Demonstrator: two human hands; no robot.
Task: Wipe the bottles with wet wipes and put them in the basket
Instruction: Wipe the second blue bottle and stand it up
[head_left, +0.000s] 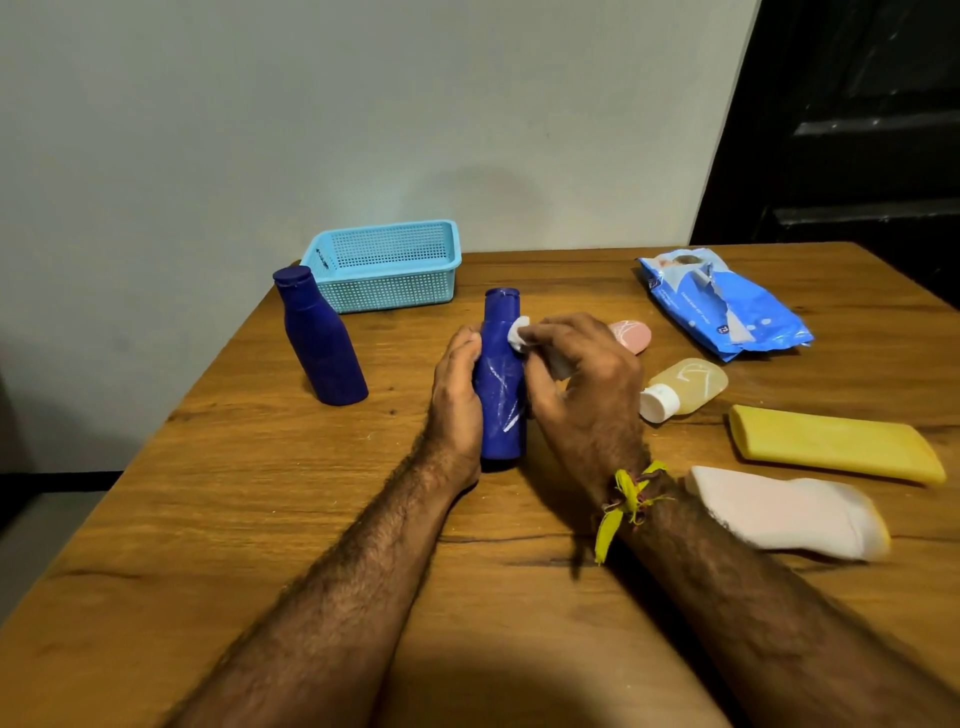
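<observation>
Two bare forearms reach in from six o'clock across the wooden counter, the right one wearing a yellow thread band at the wrist. At the centre, the left hand holds an upright dark blue bottle, its fingers curled round the bottle's left side. The right hand pinches a small white wet wipe and presses it to the bottle's shoulder, just below the cap.

My guess at the risks: the bottle is tall and narrow-based, so a hard sideways rub up near the neck could tip it if the left grip loosens. The wipe is bunched small, so it could slip from the pinch or leave parts of the body unwiped; pale streaks show on the front. A wet bottle may also slide in the hand when lifted toward the basket at eleven o'clock.

Count: two dark blue bottles, the second blue bottle standing at ten o'clock just in front of the basket. Lying at two to four o'clock are one clear bottle with a white cap, one yellow tube, one white bottle and one pink item mostly hidden behind the right hand. One light blue basket, with nothing visible in it. One blue wipe pack at one o'clock.
</observation>
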